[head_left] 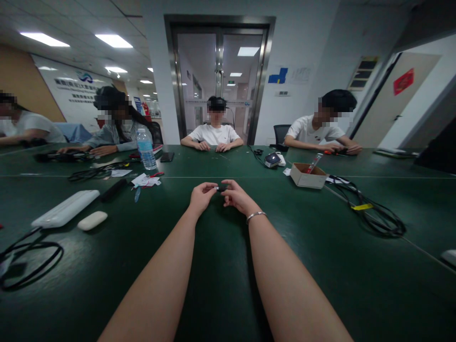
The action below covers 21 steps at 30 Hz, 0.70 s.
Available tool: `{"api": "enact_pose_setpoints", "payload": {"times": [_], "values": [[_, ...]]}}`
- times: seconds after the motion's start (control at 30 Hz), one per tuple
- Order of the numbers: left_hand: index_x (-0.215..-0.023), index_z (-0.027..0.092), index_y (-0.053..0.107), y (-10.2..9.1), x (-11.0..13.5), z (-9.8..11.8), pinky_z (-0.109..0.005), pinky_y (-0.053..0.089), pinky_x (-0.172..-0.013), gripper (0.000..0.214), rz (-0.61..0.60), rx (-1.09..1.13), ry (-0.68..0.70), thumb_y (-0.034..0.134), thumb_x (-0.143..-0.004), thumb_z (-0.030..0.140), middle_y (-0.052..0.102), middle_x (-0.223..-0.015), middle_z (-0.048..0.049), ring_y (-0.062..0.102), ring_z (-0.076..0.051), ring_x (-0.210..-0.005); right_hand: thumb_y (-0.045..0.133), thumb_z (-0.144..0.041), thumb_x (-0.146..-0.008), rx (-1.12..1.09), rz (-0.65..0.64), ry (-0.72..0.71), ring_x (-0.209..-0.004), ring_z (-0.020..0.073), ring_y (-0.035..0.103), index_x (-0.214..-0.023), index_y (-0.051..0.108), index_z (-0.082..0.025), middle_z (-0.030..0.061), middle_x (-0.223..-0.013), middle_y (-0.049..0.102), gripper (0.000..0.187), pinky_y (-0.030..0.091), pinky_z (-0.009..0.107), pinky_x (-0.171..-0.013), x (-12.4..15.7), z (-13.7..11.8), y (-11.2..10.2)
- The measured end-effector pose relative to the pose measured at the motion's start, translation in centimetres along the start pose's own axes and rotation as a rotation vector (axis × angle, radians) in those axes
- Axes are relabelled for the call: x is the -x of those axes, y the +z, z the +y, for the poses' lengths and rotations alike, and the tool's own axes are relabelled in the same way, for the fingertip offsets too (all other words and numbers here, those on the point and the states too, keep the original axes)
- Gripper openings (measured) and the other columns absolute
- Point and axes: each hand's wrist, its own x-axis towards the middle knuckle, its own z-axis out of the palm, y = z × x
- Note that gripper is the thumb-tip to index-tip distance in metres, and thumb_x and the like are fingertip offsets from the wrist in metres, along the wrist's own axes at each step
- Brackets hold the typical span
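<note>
Both my hands meet above the green table, holding one small black piece with a silvery end (221,189), perhaps a USB stick; its exact kind is too small to make out. My left hand (203,195) pinches the silvery end between thumb and fingertips. The black end is between the thumb and fingers of my right hand (238,195), whose index finger is raised a little above it. A silvery bracelet (256,216) circles my right wrist.
The green table (221,266) bears a water bottle (146,149), paper scraps with red-handled pliers (156,175), a white power bank (66,209) and a white oval case (92,221) on the left. Rightward are a cardboard box (308,179) and coiled black cable (377,218). Several people sit around.
</note>
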Motion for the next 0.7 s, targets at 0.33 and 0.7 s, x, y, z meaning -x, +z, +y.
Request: {"api": "enact_pose_setpoints", "payload": {"times": [0.33, 0.7], "values": [[-0.084, 0.014, 0.069, 0.03, 0.07, 0.42, -0.034, 0.048, -0.082, 0.018, 0.023, -0.018, -0.025, 0.064, -0.068, 0.02, 0.07, -0.087, -0.0074, 0.063, -0.018, -0.08, 0.062, -0.021, -0.078, -0.007, 0.007, -0.002, -0.041, 0.0057, 0.049, -0.105, 0.04, -0.026, -0.006, -0.077, 0.05, 0.036, 0.053, 0.023, -0.041, -0.39, 0.32, -0.13], [-0.082, 0.015, 0.068, 0.2, 0.15, 0.64, -0.031, 0.047, -0.077, 0.017, 0.03, -0.01, -0.051, 0.063, -0.068, 0.021, 0.068, -0.08, -0.0056, 0.061, -0.017, -0.075, 0.056, -0.018, -0.079, -0.001, 0.014, 0.034, -0.038, 0.0059, 0.045, -0.101, 0.043, -0.023, -0.0053, -0.071, 0.051, 0.025, 0.047, 0.02, -0.036, -0.29, 0.3, -0.13]]}}
